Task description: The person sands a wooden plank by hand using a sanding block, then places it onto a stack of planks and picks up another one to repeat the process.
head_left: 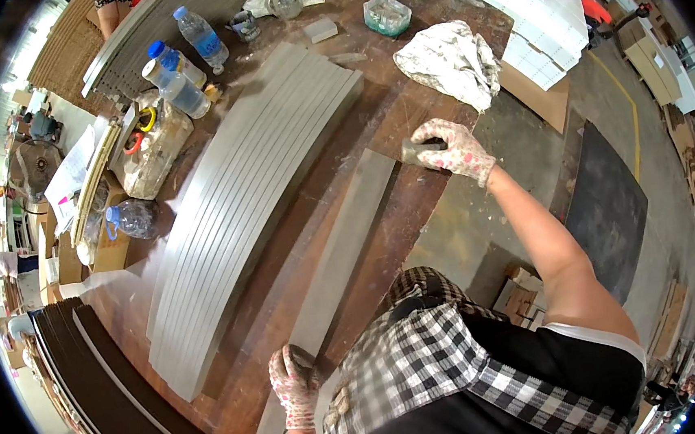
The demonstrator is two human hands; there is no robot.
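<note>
- Looking down from the head view, I see one long grey strip (pixel 341 242) lying flat on the brown worktable (pixel 429 113), running from the near edge up toward the far right, just beside a stack of similar grey strips (pixel 240 201) on its left.
- My right hand (pixel 452 150), in a speckled work glove, rests at the far end of the strip, fingers curled closed over a small dark pad (pixel 420 150) — likely a sanding block, though I cannot tell for sure.
- My left hand (pixel 293 384), gloved too, sits at the near end of the strip, fingers bent down onto it; whether it pinches the edge or only presses I cannot tell.
- As I judge it, the step in hand is rubbing down the strip's face. To do it well I would keep the pad flat, press evenly, and stroke along the length rather than across — the left hand pinning the near end so the strip does not skate.
- A crumpled white rag (pixel 450 62) lies just beyond the right hand; water bottles (pixel 181 67) and a small green tub (pixel 387 14) stand well apart at the far side.
</note>
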